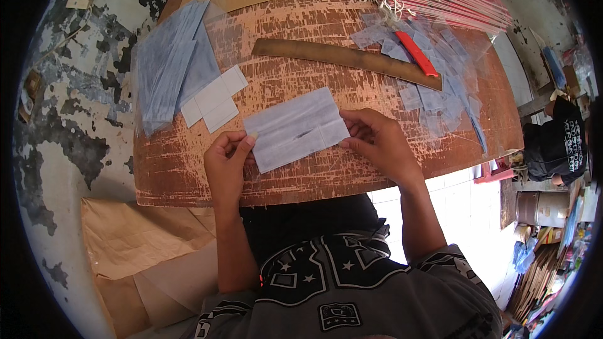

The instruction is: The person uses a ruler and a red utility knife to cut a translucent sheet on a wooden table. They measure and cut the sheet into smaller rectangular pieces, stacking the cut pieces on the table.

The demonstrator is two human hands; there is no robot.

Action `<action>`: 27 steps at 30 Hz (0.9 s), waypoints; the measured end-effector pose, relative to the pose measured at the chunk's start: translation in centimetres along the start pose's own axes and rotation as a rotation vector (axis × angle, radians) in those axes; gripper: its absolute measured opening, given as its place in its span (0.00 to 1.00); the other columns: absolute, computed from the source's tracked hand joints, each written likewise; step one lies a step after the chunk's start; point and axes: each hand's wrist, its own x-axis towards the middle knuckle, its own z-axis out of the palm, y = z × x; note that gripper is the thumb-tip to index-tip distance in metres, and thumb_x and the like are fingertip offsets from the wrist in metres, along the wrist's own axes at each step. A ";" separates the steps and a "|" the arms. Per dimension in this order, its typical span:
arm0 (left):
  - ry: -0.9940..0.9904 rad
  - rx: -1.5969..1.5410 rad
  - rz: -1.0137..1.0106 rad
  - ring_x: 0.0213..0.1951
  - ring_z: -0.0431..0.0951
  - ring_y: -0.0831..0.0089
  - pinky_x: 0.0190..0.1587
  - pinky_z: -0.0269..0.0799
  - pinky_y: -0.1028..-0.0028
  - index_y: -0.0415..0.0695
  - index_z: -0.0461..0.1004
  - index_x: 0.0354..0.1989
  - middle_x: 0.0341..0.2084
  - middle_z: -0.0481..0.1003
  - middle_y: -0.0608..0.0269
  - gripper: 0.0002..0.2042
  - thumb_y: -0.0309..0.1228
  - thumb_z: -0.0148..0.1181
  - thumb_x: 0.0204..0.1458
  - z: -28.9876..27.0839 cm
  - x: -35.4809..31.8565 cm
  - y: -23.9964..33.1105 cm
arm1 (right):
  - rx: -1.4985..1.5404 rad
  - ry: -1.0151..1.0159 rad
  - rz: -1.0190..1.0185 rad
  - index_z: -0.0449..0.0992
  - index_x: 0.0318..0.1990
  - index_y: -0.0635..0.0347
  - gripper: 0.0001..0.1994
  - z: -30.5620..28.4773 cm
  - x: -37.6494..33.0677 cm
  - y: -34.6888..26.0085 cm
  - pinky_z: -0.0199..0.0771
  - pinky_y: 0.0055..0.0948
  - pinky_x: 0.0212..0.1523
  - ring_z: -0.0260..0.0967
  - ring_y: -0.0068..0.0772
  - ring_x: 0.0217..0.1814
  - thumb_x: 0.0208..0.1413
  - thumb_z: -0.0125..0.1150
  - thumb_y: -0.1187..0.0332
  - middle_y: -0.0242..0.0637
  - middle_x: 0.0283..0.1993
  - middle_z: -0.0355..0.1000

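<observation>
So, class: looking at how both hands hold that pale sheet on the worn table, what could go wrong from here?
1. The pale sheet is held only at its ends by the left hand and right hand; uneven pressure might skew it.
2. The table surface is flaked and rough, so it could snag the sheet.
3. Loose clear pieces lie close by the right hand and might get swept aside.

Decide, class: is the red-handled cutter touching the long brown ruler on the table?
Touching. The head view shows the red-handled cutter lying across the long brown ruler, its lower end overlapping the ruler's right end with no gap.
</observation>
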 end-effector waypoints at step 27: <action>0.245 0.279 0.469 0.39 0.83 0.78 0.45 0.79 0.76 0.31 0.86 0.44 0.37 0.87 0.58 0.04 0.19 0.71 0.64 0.3 -4.7 -1.8 | -0.078 0.349 -0.048 0.86 0.57 0.63 0.14 2.3 -1.7 -1.2 0.84 0.36 0.54 0.88 0.41 0.54 0.66 0.72 0.75 0.48 0.51 0.87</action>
